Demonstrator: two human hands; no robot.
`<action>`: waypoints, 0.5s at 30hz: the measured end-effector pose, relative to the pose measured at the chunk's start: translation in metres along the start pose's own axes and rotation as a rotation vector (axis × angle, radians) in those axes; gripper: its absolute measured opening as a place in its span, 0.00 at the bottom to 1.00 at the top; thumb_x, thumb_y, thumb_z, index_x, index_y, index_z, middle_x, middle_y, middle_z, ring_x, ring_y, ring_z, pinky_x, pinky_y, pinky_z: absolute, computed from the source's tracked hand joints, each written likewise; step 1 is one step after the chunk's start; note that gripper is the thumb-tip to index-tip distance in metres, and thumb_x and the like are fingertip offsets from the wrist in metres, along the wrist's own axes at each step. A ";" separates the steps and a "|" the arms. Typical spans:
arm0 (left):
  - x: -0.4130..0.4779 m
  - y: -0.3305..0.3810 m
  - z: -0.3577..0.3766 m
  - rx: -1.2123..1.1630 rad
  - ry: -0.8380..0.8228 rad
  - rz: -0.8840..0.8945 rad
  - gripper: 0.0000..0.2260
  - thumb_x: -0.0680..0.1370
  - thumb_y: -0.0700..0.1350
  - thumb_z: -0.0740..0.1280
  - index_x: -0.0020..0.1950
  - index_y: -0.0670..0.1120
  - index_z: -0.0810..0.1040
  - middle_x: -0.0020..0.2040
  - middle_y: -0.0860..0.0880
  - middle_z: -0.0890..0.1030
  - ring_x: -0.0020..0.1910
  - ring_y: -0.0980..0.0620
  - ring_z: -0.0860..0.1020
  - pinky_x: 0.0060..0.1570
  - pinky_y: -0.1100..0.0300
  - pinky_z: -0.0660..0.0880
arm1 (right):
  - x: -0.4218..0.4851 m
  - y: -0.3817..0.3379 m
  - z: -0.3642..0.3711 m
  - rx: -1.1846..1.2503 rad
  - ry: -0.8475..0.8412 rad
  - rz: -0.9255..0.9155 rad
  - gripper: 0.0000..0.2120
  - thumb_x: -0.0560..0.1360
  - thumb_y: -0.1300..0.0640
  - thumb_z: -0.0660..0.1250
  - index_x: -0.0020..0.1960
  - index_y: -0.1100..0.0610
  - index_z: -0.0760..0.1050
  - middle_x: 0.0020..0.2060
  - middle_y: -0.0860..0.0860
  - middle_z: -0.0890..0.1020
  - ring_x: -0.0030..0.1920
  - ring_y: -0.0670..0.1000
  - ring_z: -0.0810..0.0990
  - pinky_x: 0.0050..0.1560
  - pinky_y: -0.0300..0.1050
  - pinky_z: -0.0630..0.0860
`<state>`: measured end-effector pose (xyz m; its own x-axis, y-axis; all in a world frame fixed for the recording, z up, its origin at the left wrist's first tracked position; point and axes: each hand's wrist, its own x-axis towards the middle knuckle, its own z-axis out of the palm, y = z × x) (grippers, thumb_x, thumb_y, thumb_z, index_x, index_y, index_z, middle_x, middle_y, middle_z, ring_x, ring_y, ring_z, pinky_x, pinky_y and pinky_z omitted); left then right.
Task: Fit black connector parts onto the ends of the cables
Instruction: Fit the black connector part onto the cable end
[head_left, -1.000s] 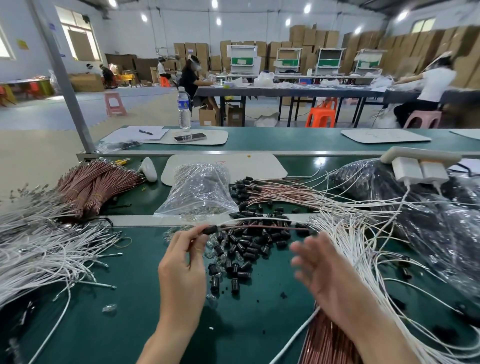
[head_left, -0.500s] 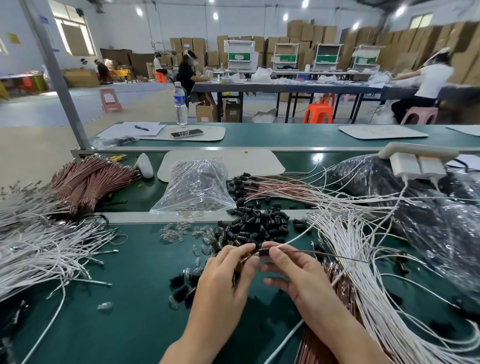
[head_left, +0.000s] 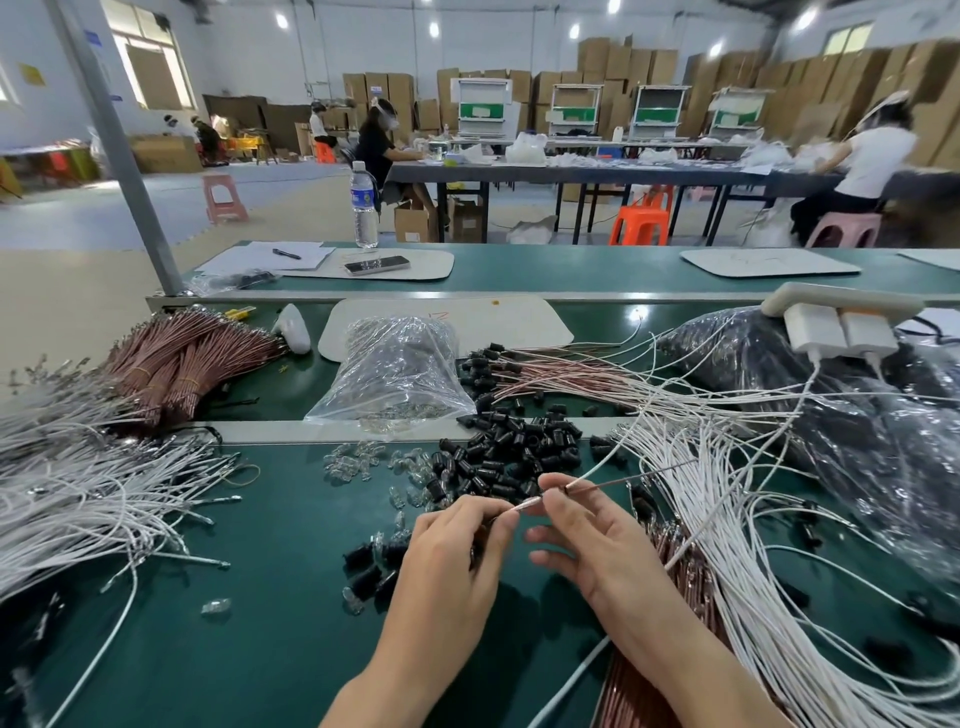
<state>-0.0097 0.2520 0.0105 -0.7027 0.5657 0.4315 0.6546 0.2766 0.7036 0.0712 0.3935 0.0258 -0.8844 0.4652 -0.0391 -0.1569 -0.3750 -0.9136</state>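
Head, left hand (head_left: 447, 561), right hand (head_left: 597, 540), pinching cable (head_left: 623, 481)

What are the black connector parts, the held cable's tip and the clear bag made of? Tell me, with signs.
Black connector parts: probably moulded plastic or rubber; dull sheen, identical shapes. Cable tip: likely metal; bright silvery glint. Clear bag: thin plastic film; see-through, crinkled, sharp highlights.

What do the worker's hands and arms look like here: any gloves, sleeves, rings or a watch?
The left hand and the right hand are bare, with no gloves and no rings visible. Both forearms are uncovered down to the frame edge, with no sleeve, watch or bracelet in view. The nails that show look short.
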 end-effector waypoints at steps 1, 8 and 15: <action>0.000 0.000 0.000 -0.002 0.001 0.001 0.12 0.81 0.62 0.57 0.53 0.61 0.78 0.51 0.68 0.78 0.54 0.62 0.72 0.52 0.70 0.67 | -0.001 0.001 0.001 -0.039 -0.016 -0.010 0.12 0.67 0.49 0.76 0.50 0.49 0.85 0.45 0.55 0.86 0.44 0.51 0.85 0.42 0.40 0.81; -0.001 -0.003 0.000 -0.030 0.014 -0.020 0.09 0.81 0.64 0.59 0.56 0.66 0.76 0.52 0.70 0.78 0.55 0.62 0.74 0.51 0.70 0.69 | -0.001 0.001 -0.002 -0.056 0.084 -0.061 0.11 0.65 0.53 0.76 0.47 0.49 0.86 0.41 0.51 0.86 0.42 0.48 0.84 0.41 0.39 0.81; 0.001 -0.005 0.002 -0.136 0.024 -0.014 0.05 0.82 0.57 0.64 0.56 0.63 0.77 0.48 0.63 0.81 0.51 0.57 0.79 0.49 0.62 0.76 | 0.000 0.001 -0.002 -0.060 0.070 -0.067 0.12 0.63 0.50 0.77 0.47 0.48 0.85 0.39 0.50 0.84 0.38 0.48 0.82 0.41 0.40 0.81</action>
<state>-0.0132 0.2522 0.0063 -0.7192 0.5433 0.4331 0.6017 0.1753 0.7793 0.0718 0.3945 0.0245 -0.8398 0.5429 -0.0033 -0.1860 -0.2934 -0.9377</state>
